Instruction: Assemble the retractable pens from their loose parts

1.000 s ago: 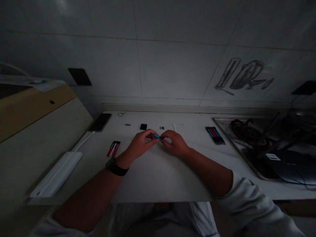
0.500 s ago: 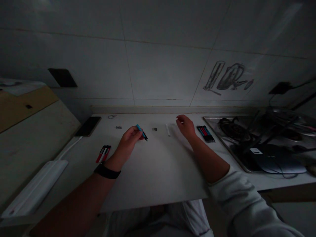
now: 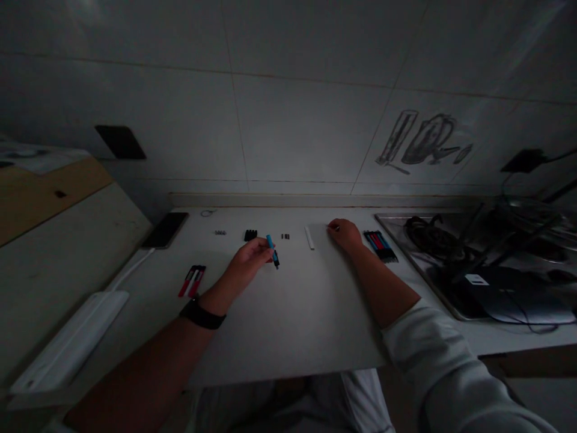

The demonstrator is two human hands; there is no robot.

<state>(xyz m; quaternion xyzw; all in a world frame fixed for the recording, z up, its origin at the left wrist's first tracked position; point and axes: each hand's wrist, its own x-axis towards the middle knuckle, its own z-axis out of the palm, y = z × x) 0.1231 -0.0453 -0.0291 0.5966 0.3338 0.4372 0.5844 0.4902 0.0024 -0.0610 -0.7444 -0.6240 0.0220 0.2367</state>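
Note:
My left hand [image 3: 252, 257] is closed around a blue and black pen [image 3: 270, 242], held tilted above the counter with its dark tip pointing down. My right hand [image 3: 346, 233] rests low over the counter, thumb and fingers pinched together; whatever is between them is too small or hidden to name. Between the hands lie a thin white strip [image 3: 309, 237] and a few tiny dark parts [image 3: 285, 236]. Behind my left hand sits a group of small black pieces [image 3: 250, 235]. Several small metallic parts [image 3: 220, 233] lie further left.
Red, white and black pens [image 3: 193, 281] lie on the left of the counter [image 3: 288, 325]. Several blue, red and black pens [image 3: 381, 246] lie beside the stove [image 3: 444, 288]. A phone [image 3: 165, 230], a white power strip [image 3: 70, 343] and a small ring [image 3: 207, 213] are at left.
My left hand has moved right and slightly toward me with the pen, uncovering the black pieces. My right hand has lowered slightly, and its fingers have drawn together. The view has shifted a little.

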